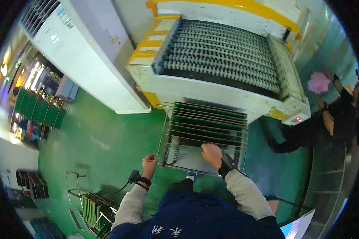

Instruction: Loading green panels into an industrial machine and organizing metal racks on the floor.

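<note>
In front of me stands a metal rack (199, 172) with several thin dark boards upright in a row, their top edges facing me. My right hand (212, 154) is closed over the top edge of the nearest board (191, 141), with its fingers partly hidden behind the edge. My left hand (149, 165) is just outside the rack's left front corner. Its fingers are pinched together, and whatever lies between them is too small to make out. Toothed slot strips (172, 151) line the rack's floor on the side nearest me.
Beyond the rack is a white machine (223, 85) with rows of rollers (223, 55). A tall white cabinet unit (87, 59) stands left of it. Another rack with green boards (91, 209) is at the lower left. A person in dark clothes (327, 123) is at the right.
</note>
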Motion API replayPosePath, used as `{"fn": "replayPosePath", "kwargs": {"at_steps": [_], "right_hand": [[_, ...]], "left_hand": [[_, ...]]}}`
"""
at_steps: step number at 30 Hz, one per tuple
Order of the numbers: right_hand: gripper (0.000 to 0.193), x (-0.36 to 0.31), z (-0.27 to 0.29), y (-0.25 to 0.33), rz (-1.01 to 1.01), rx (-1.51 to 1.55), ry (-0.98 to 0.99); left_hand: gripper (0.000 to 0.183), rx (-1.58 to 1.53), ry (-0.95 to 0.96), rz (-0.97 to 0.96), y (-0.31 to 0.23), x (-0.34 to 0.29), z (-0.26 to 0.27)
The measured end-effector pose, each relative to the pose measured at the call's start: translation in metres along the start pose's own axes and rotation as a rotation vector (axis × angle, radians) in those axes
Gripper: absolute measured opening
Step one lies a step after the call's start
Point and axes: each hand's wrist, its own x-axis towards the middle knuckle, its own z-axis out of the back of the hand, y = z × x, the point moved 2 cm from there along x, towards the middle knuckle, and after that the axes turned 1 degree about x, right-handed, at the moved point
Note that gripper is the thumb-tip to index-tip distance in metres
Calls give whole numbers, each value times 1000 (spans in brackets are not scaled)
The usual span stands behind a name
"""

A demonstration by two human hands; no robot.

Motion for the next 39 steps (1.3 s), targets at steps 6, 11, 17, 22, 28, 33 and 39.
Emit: {"fn": "replayPosePath", "kwargs": {"at_steps": [6, 11, 17, 22, 28, 33, 39], "right_hand": [[12, 15, 1, 6, 78, -84, -84], [15, 15, 88, 41, 163, -27, -77], [21, 16, 213, 34, 108, 20, -152], [14, 31, 271, -54, -240, 465, -238], [18, 75, 289, -118, -404, 1769, -488], [13, 153, 263, -169, -238, 1961, -418], [10, 279, 231, -230, -18, 785, -627]], "left_hand": [[58, 287, 101, -29, 27, 13, -13], [63, 222, 389, 71, 52, 21, -42], [64, 188, 259, 31, 48, 14, -55], [62, 225, 248, 32, 33, 10, -51], [67, 282, 216, 45, 54, 10, -56], [68, 247, 180, 27, 78, 15, -71], [73, 54, 196, 19, 35, 0, -65]]}}
